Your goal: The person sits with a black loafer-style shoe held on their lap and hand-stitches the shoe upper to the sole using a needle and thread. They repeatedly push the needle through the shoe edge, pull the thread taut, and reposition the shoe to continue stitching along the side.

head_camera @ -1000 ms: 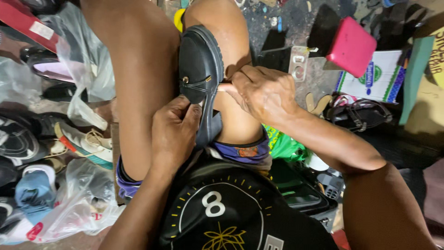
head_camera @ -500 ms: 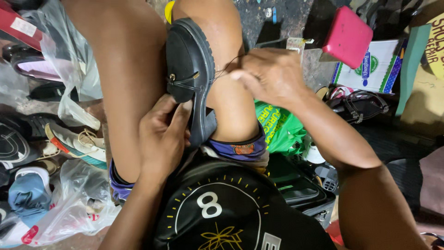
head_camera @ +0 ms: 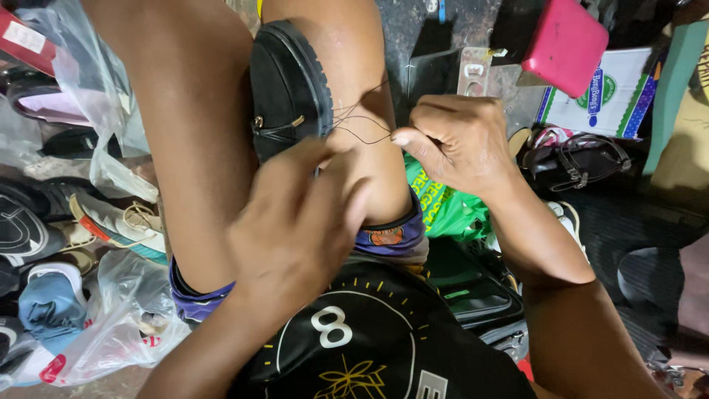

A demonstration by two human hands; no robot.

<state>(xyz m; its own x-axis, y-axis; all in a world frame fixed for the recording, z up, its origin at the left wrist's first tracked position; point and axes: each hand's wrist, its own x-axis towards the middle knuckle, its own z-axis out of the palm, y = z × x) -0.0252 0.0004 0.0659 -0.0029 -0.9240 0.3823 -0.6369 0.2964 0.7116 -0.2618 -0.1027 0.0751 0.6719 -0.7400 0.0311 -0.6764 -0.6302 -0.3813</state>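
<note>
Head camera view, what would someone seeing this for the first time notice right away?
A black shoe is wedged between the person's knees at top centre, and thin dark thread runs from it to the right hand, which pinches it taut. The left hand sits just below the shoe, at centre. A bright pink block stands out top right, and piled footwear in a clear plastic bag fills the left side.

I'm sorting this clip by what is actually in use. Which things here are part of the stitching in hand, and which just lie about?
In use: black shoe clamped between the knees; dark thread; right hand pulling it; left hand at the shoe.

Lying about: pink box; black sandal; green bag; bagged shoes.
</note>
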